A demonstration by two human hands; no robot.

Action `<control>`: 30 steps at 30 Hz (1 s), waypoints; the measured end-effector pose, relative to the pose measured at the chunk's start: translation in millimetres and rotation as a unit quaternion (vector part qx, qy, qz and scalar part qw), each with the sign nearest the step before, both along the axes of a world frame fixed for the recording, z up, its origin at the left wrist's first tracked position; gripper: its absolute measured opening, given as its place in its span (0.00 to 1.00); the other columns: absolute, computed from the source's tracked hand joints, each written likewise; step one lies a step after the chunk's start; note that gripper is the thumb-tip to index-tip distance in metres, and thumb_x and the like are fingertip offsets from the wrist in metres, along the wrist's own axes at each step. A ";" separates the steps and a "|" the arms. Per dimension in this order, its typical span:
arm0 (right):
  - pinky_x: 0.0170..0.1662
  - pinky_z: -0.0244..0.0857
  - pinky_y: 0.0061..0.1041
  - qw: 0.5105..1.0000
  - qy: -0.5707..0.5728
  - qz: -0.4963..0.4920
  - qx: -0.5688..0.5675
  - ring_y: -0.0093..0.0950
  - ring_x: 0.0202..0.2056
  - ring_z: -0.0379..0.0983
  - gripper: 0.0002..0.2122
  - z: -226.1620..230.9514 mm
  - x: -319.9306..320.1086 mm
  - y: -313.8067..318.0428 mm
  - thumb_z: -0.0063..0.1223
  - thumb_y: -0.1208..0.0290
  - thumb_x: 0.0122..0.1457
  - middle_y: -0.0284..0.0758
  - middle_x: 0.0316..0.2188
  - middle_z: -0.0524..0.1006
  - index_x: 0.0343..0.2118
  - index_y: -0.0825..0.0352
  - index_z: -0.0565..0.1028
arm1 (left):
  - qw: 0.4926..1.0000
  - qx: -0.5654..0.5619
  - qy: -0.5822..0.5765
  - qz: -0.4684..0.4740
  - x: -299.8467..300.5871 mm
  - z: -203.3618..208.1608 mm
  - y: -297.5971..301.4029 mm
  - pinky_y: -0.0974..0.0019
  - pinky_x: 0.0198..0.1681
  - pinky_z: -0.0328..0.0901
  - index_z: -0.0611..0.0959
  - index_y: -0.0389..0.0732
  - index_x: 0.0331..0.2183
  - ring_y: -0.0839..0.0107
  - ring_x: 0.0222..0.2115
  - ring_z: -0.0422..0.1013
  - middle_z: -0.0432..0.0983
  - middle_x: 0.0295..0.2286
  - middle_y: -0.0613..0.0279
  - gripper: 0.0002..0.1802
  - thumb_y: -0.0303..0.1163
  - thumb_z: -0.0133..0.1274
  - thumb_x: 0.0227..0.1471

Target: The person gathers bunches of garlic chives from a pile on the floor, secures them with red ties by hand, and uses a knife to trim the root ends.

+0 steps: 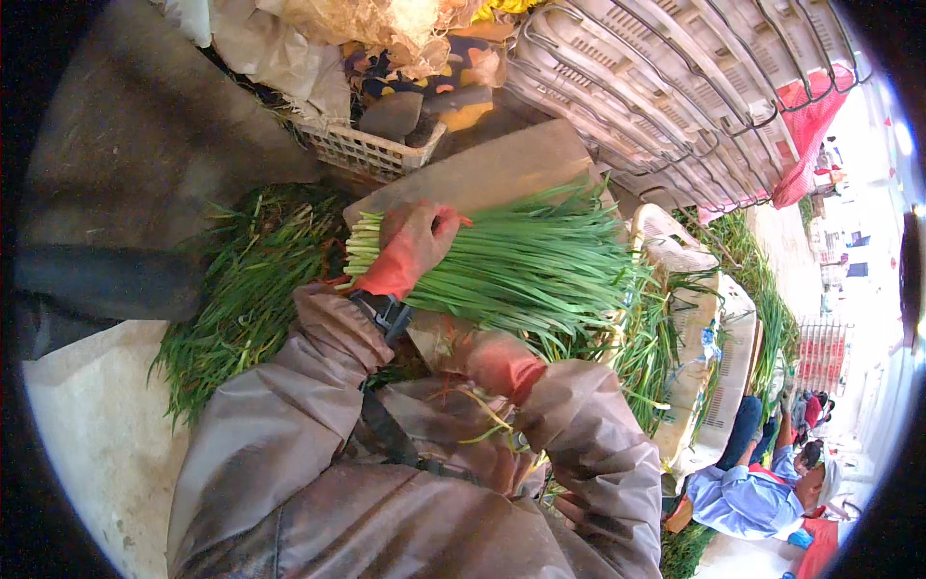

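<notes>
A thick bundle of green garlic chives point(540, 251) lies across a worn board point(511, 159), its pale cut ends at the left and its leaves fanning right. My left hand point(420, 241), in a dirty orange-red glove, rests on the bundle near the pale ends. Its fingers are curled closed, and a thin orange-red strip pokes out by the fingertips; what it is cannot be made out. My right hand point(497, 359), also gloved, is low in front of my body at the near side of the bundle. It is smeared by motion, and its fingers cannot be told apart.
Loose chives point(256, 280) lie heaped at the left. Beyond the board stands a plastic crate point(367, 150); stacked white crates point(666, 87) tower at the far right. More white crates point(699, 357) with chives strewn over them stand at the right, near a seated person point(748, 497).
</notes>
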State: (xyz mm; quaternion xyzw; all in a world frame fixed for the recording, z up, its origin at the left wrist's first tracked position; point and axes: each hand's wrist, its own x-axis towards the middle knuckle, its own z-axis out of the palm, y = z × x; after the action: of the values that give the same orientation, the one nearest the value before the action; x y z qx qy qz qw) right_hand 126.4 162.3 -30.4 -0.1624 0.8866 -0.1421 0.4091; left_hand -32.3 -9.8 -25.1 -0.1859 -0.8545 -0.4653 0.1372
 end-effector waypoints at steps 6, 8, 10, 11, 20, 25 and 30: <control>0.35 0.65 0.36 0.967 0.189 0.029 -0.167 0.39 0.31 0.69 0.09 33.6 -9.8 -24.8 0.50 0.63 0.52 0.39 0.28 0.73 0.33 0.60 0.76 | 0.999 0.016 -0.027 0.021 6.7 18.0 -5.0 0.61 0.29 0.65 0.82 0.43 0.25 0.56 0.27 0.73 0.77 0.25 0.53 0.06 0.33 0.54 0.45; 0.36 0.66 0.37 0.952 0.223 -0.052 -0.203 0.42 0.34 0.70 0.09 63.2 -21.2 -32.8 0.51 0.64 0.52 0.40 0.31 0.73 0.36 0.58 0.74 | 0.999 -0.005 -0.054 0.008 4.0 10.7 -5.8 0.61 0.29 0.66 0.82 0.42 0.26 0.56 0.27 0.74 0.76 0.25 0.53 0.06 0.33 0.54 0.45; 0.34 0.66 0.34 0.933 0.246 -0.099 -0.243 0.38 0.31 0.70 0.07 50.1 -25.7 -34.5 0.51 0.69 0.52 0.38 0.28 0.73 0.34 0.61 0.75 | 0.996 -0.028 -0.081 -0.003 0.5 0.4 -5.9 0.61 0.29 0.66 0.82 0.42 0.26 0.56 0.27 0.74 0.76 0.25 0.52 0.06 0.34 0.55 0.45; 0.33 0.66 0.30 0.910 0.264 -0.145 -0.283 0.34 0.28 0.69 0.05 42.9 -27.1 -35.2 0.52 0.74 0.52 0.36 0.26 0.72 0.32 0.63 0.76 | 0.996 -0.048 -0.071 0.011 -0.8 -4.8 -5.4 0.61 0.30 0.66 0.82 0.43 0.27 0.56 0.27 0.73 0.76 0.25 0.52 0.07 0.34 0.55 0.45; 0.28 0.66 0.22 0.814 0.116 -0.465 -0.327 0.21 0.25 0.71 0.07 49.8 -50.1 -46.8 0.46 0.74 0.56 0.34 0.24 0.76 0.28 0.70 0.75 | 0.993 -0.025 -0.117 0.007 1.1 12.5 -3.3 0.61 0.29 0.66 0.84 0.44 0.27 0.58 0.25 0.73 0.77 0.24 0.55 0.10 0.39 0.53 0.47; 0.22 0.62 0.20 0.831 0.163 -0.472 -0.247 0.20 0.18 0.68 0.11 67.3 -82.1 -65.0 0.46 0.68 0.56 0.32 0.16 0.73 0.24 0.70 0.74 | 0.976 -0.053 -0.208 -0.027 -8.0 6.4 -6.4 0.61 0.29 0.66 0.82 0.42 0.27 0.58 0.25 0.74 0.77 0.24 0.55 0.11 0.39 0.53 0.46; 0.20 0.60 0.22 0.706 0.131 -0.621 -0.314 0.20 0.17 0.68 0.13 53.9 -92.0 -69.1 0.48 0.66 0.54 0.33 0.15 0.73 0.20 0.71 0.75 | 0.988 -0.038 -0.142 0.040 -1.2 10.4 -0.6 0.60 0.29 0.66 0.81 0.40 0.27 0.54 0.26 0.73 0.76 0.24 0.52 0.11 0.37 0.54 0.44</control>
State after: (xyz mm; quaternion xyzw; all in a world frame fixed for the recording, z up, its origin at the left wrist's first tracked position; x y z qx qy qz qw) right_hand 34.3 93.2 23.5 0.2889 0.7360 -0.6113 0.0335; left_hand -33.6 -10.4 -14.7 -0.0884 -0.8890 -0.4486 0.0255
